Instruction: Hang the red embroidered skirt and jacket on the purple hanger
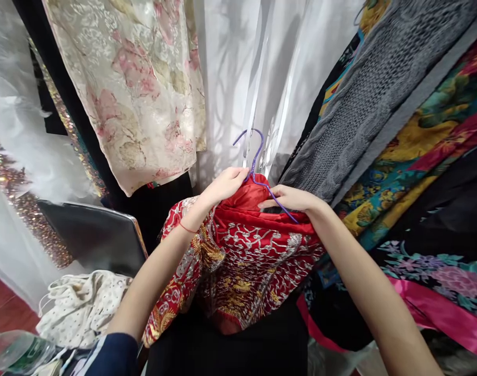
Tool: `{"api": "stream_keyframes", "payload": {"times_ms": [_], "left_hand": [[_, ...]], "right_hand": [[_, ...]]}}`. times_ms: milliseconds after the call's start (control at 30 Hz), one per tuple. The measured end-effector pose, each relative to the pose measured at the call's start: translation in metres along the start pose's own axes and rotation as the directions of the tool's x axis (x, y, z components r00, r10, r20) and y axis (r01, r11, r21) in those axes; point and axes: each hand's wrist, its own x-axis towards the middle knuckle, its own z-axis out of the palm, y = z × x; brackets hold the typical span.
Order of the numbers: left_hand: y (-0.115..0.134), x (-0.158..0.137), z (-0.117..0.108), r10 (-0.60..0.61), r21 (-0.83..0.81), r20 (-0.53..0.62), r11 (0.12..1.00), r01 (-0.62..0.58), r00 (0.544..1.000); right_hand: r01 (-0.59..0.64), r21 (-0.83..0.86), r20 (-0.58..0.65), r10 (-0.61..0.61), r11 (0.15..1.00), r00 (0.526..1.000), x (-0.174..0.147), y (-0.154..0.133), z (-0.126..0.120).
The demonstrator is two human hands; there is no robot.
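Observation:
A red garment (258, 250) with silver and gold embroidery hangs in front of me, its neck opening and plain red lining facing up. A thin purple clothes hanger (258, 149) sits in that opening, hook upward, one arm sloping down to the right inside the neckline. My left hand (231, 183) is closed at the base of the hook, fingertips pinching the hanger. Over the opening's right side lies my right hand (291, 198), its fingers curled into the neckline around the red fabric, beside the hanger's arm. Its thumb is hidden.
Behind stands a white curtain (226, 78). A cream floral garment (144, 94) hangs at upper left, a grey knit (364, 109) and patterned clothes at right. Lower left are a dark chair back (93, 235), a dotted white cloth (85, 303) and a plastic bottle (17, 350).

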Motion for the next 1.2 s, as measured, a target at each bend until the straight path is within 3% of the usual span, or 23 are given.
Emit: {"api": "stream_keyframes", "payload": {"times_ms": [67,133,167,200,267,300,333,367,433,600,667,700,833,900,967,1033,1067,1133,1200], "left_hand": [[0.005,-0.022,0.006,0.095,0.205,-0.285,0.978,-0.036,0.954],[0.006,-0.055,0.020,0.230,0.369,-0.551,0.929,-0.013,0.803],[0.004,-0.074,0.028,0.254,0.420,-0.603,0.907,0.030,0.756],[0.001,-0.093,0.038,0.236,0.447,-0.594,0.892,0.072,0.769],[-0.009,-0.127,0.056,0.056,0.466,-0.435,0.868,0.171,0.899],[-0.016,-0.140,0.063,-0.082,0.495,-0.364,0.826,0.267,0.928],[-0.023,-0.149,0.068,-0.200,0.534,-0.324,0.768,0.353,0.925],[-0.031,-0.155,0.072,-0.294,0.566,-0.317,0.704,0.429,0.901],[-0.049,-0.158,0.072,-0.367,0.593,-0.402,0.593,0.544,0.839],[-0.100,-0.136,0.045,-0.230,0.540,-0.682,0.483,0.689,0.695],[-0.117,-0.130,0.026,-0.174,0.531,-0.716,0.492,0.690,0.676],[-0.122,-0.128,0.014,-0.139,0.542,-0.712,0.515,0.664,0.689],[-0.127,-0.116,-0.034,0.022,0.539,-0.678,0.694,0.477,0.735],[-0.124,-0.108,-0.049,0.041,0.464,-0.636,0.819,0.339,0.770],[-0.123,-0.101,-0.052,0.008,0.373,-0.552,0.897,0.238,0.834],[-0.125,-0.098,-0.043,-0.039,0.360,-0.477,0.903,0.236,0.878],[-0.127,-0.099,-0.034,-0.054,0.394,-0.455,0.883,0.255,0.889],[-0.133,-0.102,-0.012,-0.064,0.483,-0.444,0.823,0.299,0.894],[-0.139,-0.107,0.012,-0.068,0.527,-0.465,0.780,0.338,0.883]], "right_hand": [[-0.027,0.033,-0.070,0.030,0.999,0.997,-0.014,-0.001,0.002],[0.059,0.063,-0.227,-0.043,0.996,0.973,-0.029,0.001,0.005],[0.114,0.059,-0.320,-0.089,0.992,0.943,-0.035,0.004,0.007],[0.154,0.040,-0.406,-0.125,0.987,0.905,-0.040,0.006,0.010],[0.175,-0.041,-0.520,-0.171,0.984,0.837,-0.045,0.012,0.015],[0.165,-0.094,-0.540,-0.190,0.982,0.820,-0.046,0.015,0.017],[0.150,-0.144,-0.545,-0.205,0.978,0.813,-0.045,0.018,0.020],[0.135,-0.188,-0.541,-0.218,0.973,0.813,-0.044,0.019,0.022],[0.110,-0.251,-0.526,-0.231,0.962,0.818,-0.043,0.021,0.027],[0.000,-0.304,-0.536,-0.171,0.953,0.827,-0.048,0.020,0.031],[-0.010,-0.281,-0.508,-0.139,0.960,0.850,-0.051,0.018,0.026],[-0.005,-0.257,-0.474,-0.122,0.966,0.872,-0.053,0.018,0.021],[0.016,-0.093,-0.291,-0.042,0.996,0.956,-0.060,0.019,0.006],[0.037,-0.007,-0.250,-0.037,0.999,0.968,-0.063,0.023,0.006],[0.078,0.024,-0.287,-0.068,0.997,0.956,-0.065,0.029,0.012],[0.114,-0.025,-0.427,-0.113,0.993,0.897,-0.066,0.036,0.021],[0.121,-0.067,-0.539,-0.138,0.990,0.831,-0.067,0.040,0.026],[0.113,-0.158,-0.759,-0.194,0.981,0.622,-0.069,0.045,0.031],[0.104,-0.219,-0.880,-0.243,0.970,0.409,-0.072,0.049,0.034]]}}
